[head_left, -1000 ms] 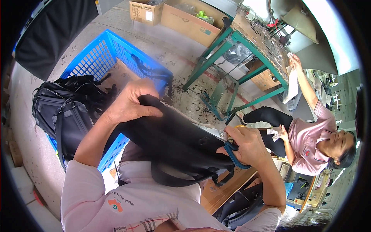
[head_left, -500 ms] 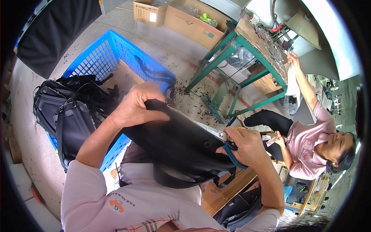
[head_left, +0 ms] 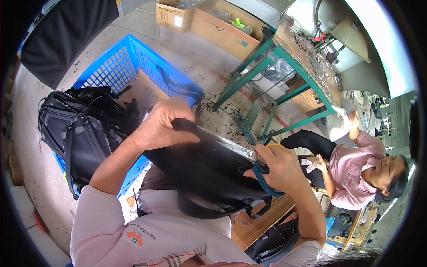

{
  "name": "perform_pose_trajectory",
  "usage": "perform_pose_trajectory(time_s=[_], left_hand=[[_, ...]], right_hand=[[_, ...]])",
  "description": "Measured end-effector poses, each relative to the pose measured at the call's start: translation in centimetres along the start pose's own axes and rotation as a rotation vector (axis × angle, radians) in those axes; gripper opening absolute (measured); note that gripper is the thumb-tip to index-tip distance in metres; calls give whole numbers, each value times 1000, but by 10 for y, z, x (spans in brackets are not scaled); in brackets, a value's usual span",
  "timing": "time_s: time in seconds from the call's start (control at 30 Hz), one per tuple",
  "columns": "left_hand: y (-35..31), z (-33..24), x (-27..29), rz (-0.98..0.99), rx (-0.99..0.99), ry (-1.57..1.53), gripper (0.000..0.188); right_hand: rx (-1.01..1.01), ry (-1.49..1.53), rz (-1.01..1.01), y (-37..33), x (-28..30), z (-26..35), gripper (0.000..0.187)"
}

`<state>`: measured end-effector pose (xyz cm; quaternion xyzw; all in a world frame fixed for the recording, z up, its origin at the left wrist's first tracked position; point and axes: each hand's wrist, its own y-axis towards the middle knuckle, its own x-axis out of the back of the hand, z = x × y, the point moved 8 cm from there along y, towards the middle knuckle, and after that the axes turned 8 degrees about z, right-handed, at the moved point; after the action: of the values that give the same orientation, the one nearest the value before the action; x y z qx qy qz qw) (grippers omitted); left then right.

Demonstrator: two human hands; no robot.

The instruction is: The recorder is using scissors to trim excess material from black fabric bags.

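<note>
A black bag lies across my lap, a strap looping from its near side. My left hand pinches its upper left edge between thumb and fingers. In my right hand is a pair of scissors with blue and yellow handles. The metal blades point left along the bag's far edge, close against it. Whether they are cutting anything there, I cannot tell.
Left of me, a blue plastic crate holds several black backpacks. A green-legged table littered with black scraps stands at the far right. A co-worker in pink sits at the right. Cardboard boxes stand at the back.
My right hand and the scissors have shifted slightly left along the bag's edge. My left hand keeps its grip. The co-worker's raised arm has come down, with white material in that hand.
</note>
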<state>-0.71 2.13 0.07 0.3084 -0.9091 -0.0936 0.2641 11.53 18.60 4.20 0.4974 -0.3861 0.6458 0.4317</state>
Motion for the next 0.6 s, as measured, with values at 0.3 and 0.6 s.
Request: perform_pose_trajectory(time_s=[0.3, 0.6], left_hand=[[-1, -1, -2, 28, -21, 25, 27], [-2, 3, 1, 51, -26, -10, 28]], right_hand=[[20, 35, -53, 7, -2, 1, 43], [38, 10, -13, 11, -9, 3, 45]])
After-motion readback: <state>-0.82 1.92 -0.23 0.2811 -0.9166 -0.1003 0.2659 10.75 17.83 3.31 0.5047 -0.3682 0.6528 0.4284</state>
